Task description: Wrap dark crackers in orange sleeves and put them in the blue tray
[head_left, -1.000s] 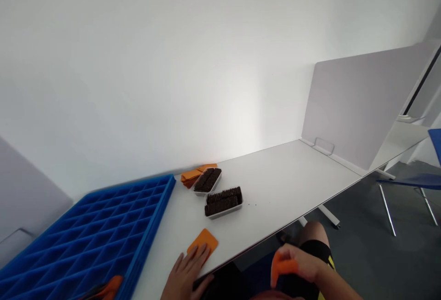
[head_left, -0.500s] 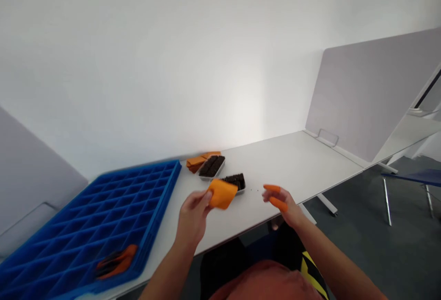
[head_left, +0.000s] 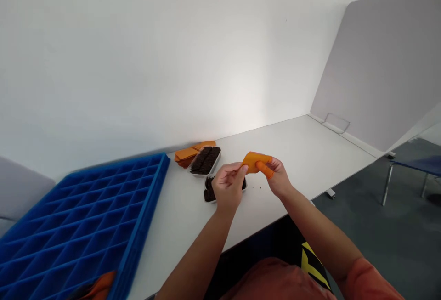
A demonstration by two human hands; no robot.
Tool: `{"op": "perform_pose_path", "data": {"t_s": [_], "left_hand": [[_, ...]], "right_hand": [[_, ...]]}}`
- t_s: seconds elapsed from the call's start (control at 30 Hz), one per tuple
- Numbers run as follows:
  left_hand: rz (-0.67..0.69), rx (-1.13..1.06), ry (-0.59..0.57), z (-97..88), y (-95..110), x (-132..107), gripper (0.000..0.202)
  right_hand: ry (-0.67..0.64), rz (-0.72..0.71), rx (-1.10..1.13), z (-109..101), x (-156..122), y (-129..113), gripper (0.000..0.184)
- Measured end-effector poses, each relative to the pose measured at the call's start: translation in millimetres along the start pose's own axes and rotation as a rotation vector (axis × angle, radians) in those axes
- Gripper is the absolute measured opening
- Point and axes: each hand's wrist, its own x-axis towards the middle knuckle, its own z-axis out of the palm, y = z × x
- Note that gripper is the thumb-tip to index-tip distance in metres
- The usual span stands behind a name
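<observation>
A bent orange piece of sheet material [head_left: 252,159] is held up between my two hands over the white table. My left hand [head_left: 228,186] pinches its near left edge between thumb and fingers. My right hand [head_left: 278,179], with orange finger covers on thumb and forefinger, grips the right side. Partly hidden behind my left hand is a clear container [head_left: 208,190] of small dark pieces. Another clear container [head_left: 206,160], filled with rows of dark pieces, stands farther back. Beside it lies a stack of orange sheet pieces [head_left: 185,155].
A blue compartment tray [head_left: 139,240] takes up the left of the table, with an orange and black item [head_left: 102,286] in its near corner. Dark specks dot the white table [head_left: 285,153]. A grey partition [head_left: 386,65] stands at the right, near a blue chair [head_left: 418,164].
My left hand has carried the orange piece right and up. My right hand, apart from it before, has closed on its other side. The view has shifted somewhat.
</observation>
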Motion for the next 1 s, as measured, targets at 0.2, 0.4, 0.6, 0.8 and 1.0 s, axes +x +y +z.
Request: {"op": "perform_pose_path", "data": {"t_s": [0.2,0.4,0.6,0.8,1.0], "left_hand": [[0.036,0.296,-0.346,-13.7,-13.5,-0.8,0.044],[-0.098,0.180,-0.510,-16.3,-29.5,1.6,0.024],[-0.172,0.126,-0.453,-7.6,-54.5,-8.1,0.032],[-0.099,0.234,-0.520,-5.2,-63.3,-17.9,0.027],[-0.150,0.207,-0.597,-0.9,-66.4,-33.2,0.026]], "right_hand": [[0.138,0.033,-0.015,-12.2,-10.6,14.2,0.035],[0.207,0.059,-0.031,-26.0,-25.3,18.0,0.032],[0.158,0.057,-0.049,-30.8,-35.6,8.3,0.042],[0.321,0.066,-0.053,-37.4,-43.0,11.1,0.031],[0.436,0.065,0.019,-42.6,-48.0,25.7,0.040]]}}
